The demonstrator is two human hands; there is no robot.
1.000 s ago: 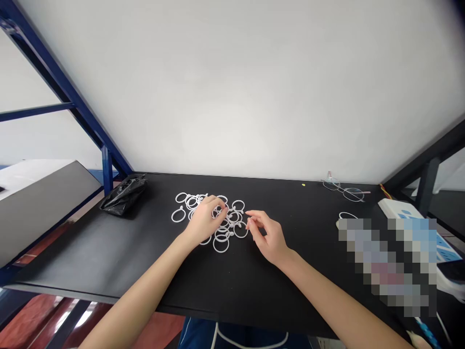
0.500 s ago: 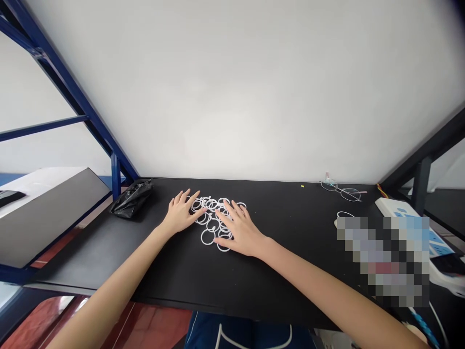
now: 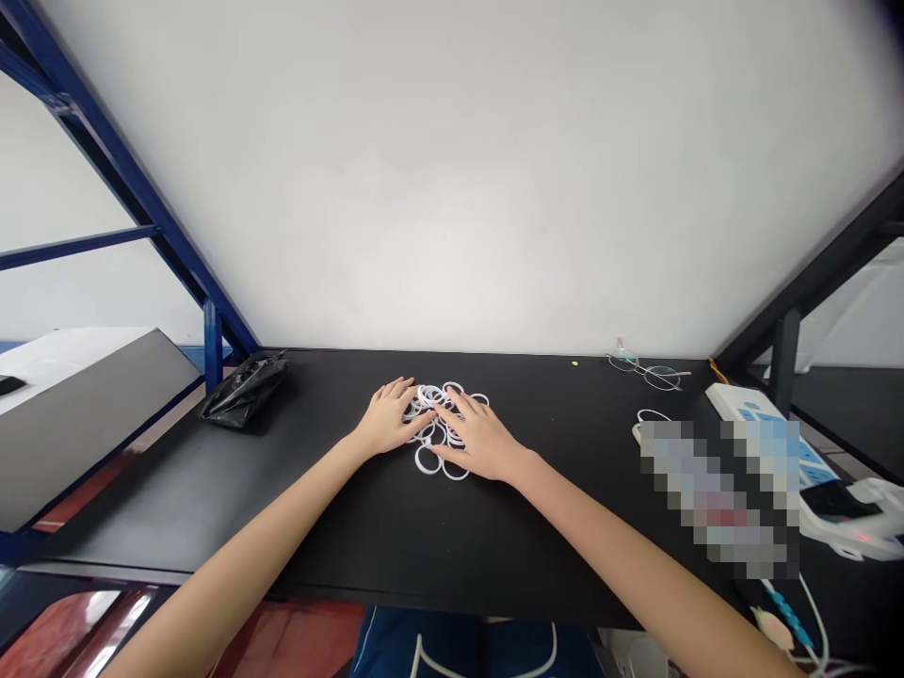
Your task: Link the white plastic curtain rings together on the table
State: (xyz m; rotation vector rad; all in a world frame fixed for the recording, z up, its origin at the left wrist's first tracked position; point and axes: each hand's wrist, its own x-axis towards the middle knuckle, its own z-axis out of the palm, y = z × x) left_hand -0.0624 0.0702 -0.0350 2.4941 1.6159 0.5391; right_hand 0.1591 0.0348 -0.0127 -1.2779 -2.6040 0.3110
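Several thin white rings (image 3: 427, 460) lie overlapped in a small pile on the black tabletop (image 3: 339, 527). At the pile's left edge, my left hand (image 3: 388, 417) rests with its fingers apart, thumb reaching over the rings. Across from it, my right hand (image 3: 481, 438) lies over the pile's right part, fingers spread and pointing up and left. Both hands touch the rings from the sides, and neither grips one. Part of the pile is hidden under my right fingers.
A crumpled black plastic bag (image 3: 245, 388) sits at the left. Eyeglasses (image 3: 660, 378) lie near the wall at the right. A white power strip (image 3: 734, 400) with plugs and cables stands beside a blurred-out object (image 3: 713, 499). A blue metal frame (image 3: 141, 179) rises at the left.
My left hand has moved right, closer to my right hand, pushing the rings into a tighter pile. The whole view has shifted slightly.
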